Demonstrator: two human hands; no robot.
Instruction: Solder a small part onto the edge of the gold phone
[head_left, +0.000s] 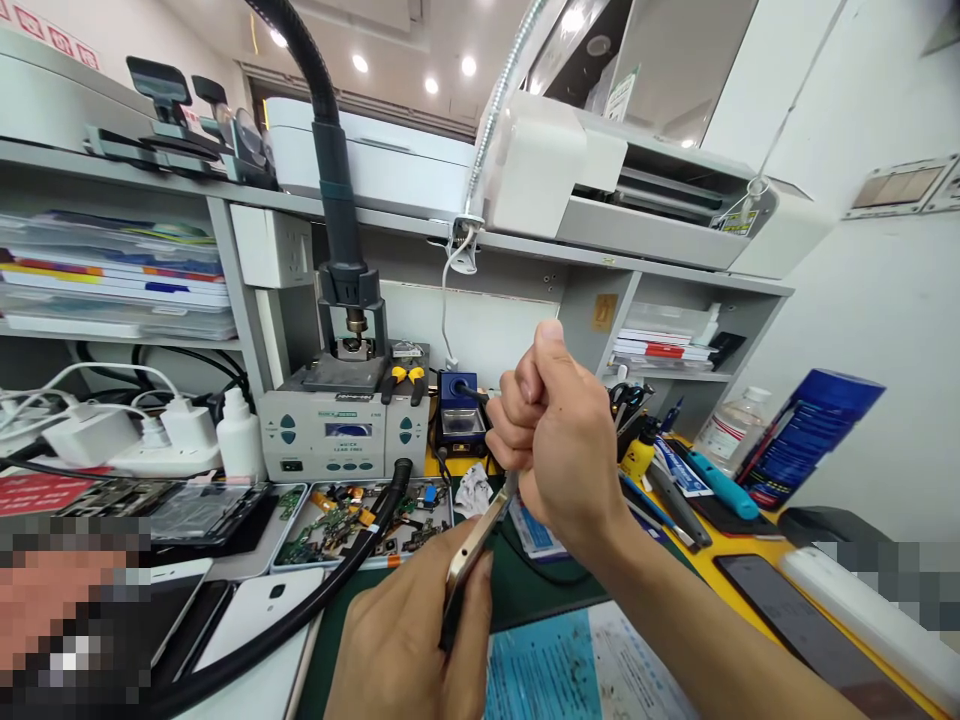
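Observation:
My left hand (412, 620) is closed around a phone (474, 548) with a gold-coloured edge, held on its side and tilted up. Just above and to the right, my right hand (566, 430) is curled like a fist with the thumb raised, close to the phone's upper end. A small grey piece shows below its curled fingers, at the phone's top corner; the rest of whatever the fingers grip is hidden. Beneath both hands are a dark green mat (525, 595) and a blue and white printed sheet (551, 665).
A hot-air station (345, 440) stands behind, its black hose (352, 570) curving across the left. Beside it are a tray of small parts (289, 550) and white phones (255, 640). Tools, bottles (731, 430) and a dark phone (795, 600) lie at right.

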